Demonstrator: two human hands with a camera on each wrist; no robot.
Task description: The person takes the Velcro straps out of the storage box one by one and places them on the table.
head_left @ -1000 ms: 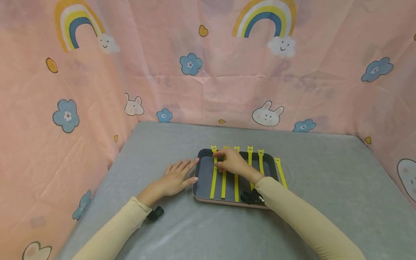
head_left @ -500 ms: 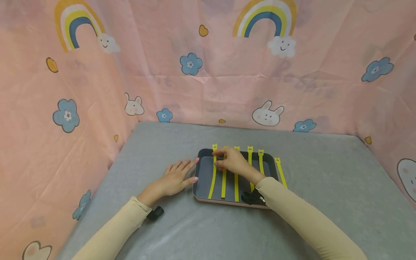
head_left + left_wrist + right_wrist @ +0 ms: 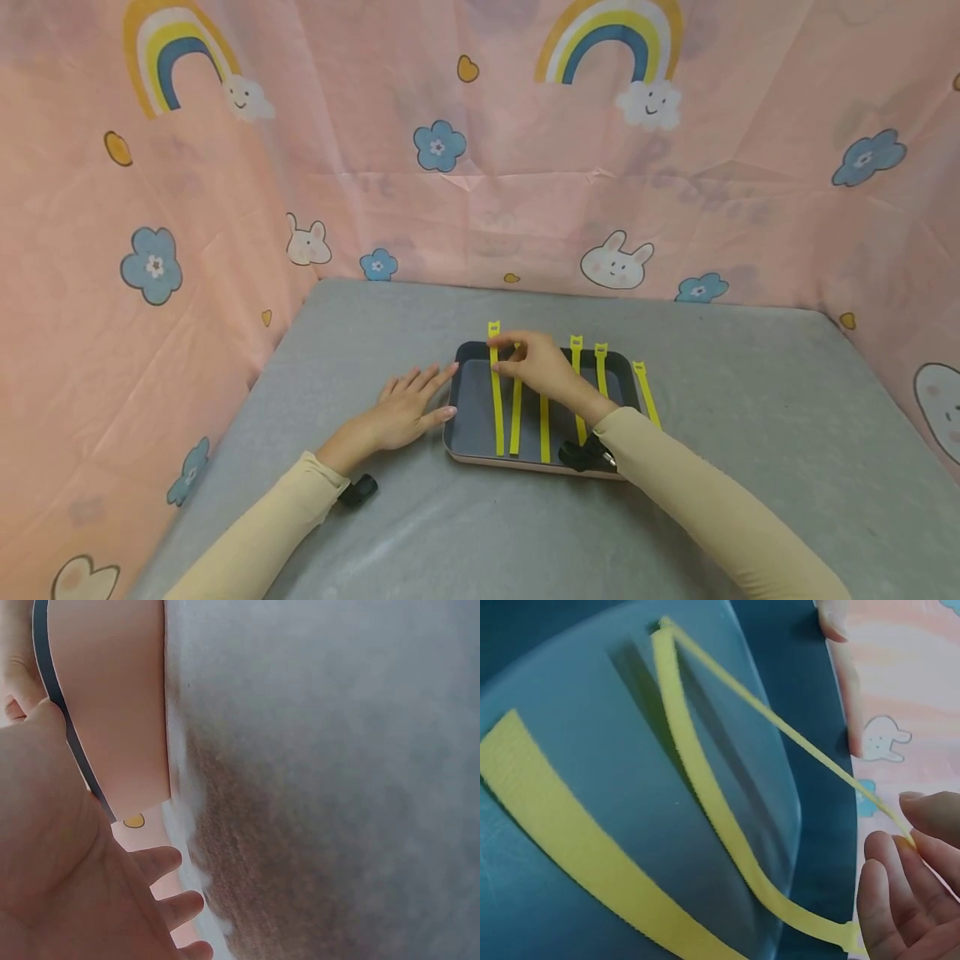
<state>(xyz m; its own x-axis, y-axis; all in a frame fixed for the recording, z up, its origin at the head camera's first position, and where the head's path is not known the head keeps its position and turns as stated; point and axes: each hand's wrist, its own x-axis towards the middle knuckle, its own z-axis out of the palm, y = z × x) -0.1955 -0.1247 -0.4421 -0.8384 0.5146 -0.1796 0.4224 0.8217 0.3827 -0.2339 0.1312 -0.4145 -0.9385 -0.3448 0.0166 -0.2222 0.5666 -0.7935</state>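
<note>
Right hand (image 3: 546, 367) pinches the leftmost yellow strap (image 3: 497, 417) over the grey tray (image 3: 471, 408); left hand (image 3: 405, 414), fingers spread, touches its rim; a light, steady pinch should keep that strap clear of the next strap (image 3: 516, 417)

Cream sleeves (image 3: 708, 500); black wrist cameras (image 3: 359, 492)

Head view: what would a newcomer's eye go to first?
Probably the bright yellow straps ranged along the dark tray in mid-picture, with the right hand pinching the leftmost strap. Next, the pink backdrop filling the upper part, its two big rainbows near the top edge. The left hand, spread at the tray's left side, is quieter.
</note>
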